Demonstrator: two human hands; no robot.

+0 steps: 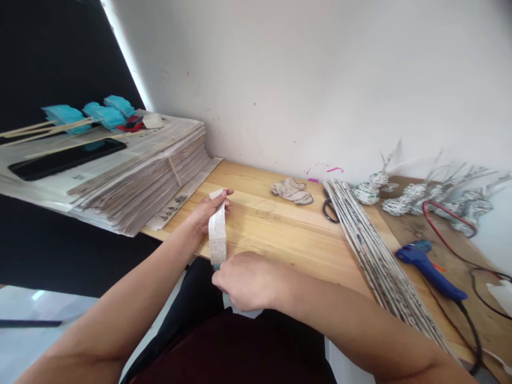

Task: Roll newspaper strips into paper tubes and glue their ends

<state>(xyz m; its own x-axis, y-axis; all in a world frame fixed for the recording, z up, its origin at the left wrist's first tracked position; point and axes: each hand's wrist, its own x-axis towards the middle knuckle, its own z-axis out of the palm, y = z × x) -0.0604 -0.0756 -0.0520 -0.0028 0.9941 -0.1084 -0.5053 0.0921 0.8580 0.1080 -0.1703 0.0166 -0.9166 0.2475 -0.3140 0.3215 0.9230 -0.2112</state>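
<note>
A narrow strip of printed newspaper [217, 237] stretches between my two hands over the table's front edge. My left hand [210, 210] pinches its upper end between thumb and fingers. Around the lower end my right hand [244, 280] is closed in a fist, and its fingers hide that end of the strip. A small bluish patch shows on the strip beside the right hand's fingers. Below the hands lies my lap in dark clothing.
Left stands a tall newspaper stack [160, 176] bearing a phone [68, 158], blue-tipped sticks [66, 117] and a red object. A crumpled cloth [292, 191], scissors [330, 211], rolled paper sticks [376, 250], a blue glue gun [432, 272] with cables and woven paper pieces [370, 188] are right.
</note>
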